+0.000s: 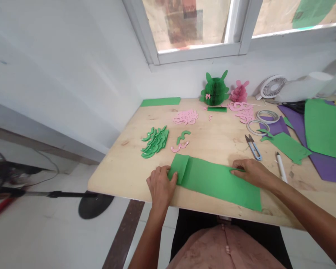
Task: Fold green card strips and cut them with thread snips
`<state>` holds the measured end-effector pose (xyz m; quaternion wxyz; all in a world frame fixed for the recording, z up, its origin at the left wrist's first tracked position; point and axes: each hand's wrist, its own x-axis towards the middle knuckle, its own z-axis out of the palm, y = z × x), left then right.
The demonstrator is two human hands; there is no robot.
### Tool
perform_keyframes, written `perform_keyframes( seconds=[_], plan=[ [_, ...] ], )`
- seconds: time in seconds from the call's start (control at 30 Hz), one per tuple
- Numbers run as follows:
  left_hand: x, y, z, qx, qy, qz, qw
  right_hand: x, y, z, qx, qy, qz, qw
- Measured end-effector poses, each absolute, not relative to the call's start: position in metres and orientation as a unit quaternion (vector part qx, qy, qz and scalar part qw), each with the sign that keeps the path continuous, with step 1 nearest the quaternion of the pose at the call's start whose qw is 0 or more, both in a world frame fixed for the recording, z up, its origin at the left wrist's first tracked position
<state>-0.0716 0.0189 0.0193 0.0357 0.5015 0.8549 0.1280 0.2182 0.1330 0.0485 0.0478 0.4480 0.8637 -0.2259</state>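
A long green paper strip lies across the front of the wooden table, its left end folded over into a narrow flap. My left hand grips that folded end, thumb at the near edge and fingers at the far side. Toward the strip's right part, my right hand has its thumb and fingers closed at the far edge of the paper. Just beyond the fold lie a curved green paper piece and a wavy pink paper piece.
Green cut pieces and pink cut pieces lie in piles. Blue thread snips, a white pen and tape rolls are at the right. Behind stand a green honeycomb paper figure, a pink one and a fan.
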Motion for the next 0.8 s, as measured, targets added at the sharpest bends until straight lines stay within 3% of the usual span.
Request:
perform_keyframes(
  seconds=[0.33, 0.53, 0.8],
  plan=[
    [-0.072, 0.021, 0.021, 0.493, 0.858, 0.135, 0.048, 0.183, 0.148, 0.073, 0.362, 0.895, -0.230, 0.126],
    [-0.071, 0.020, 0.020, 0.493, 0.856, 0.147, 0.047, 0.124, 0.168, 0.067, 0.328, 0.892, -0.289, 0.116],
    [-0.075, 0.017, 0.013, 0.510, 0.837, 0.194, 0.050, 0.066, 0.166, 0.056, 0.368, 0.883, -0.270, 0.106]
  ],
)
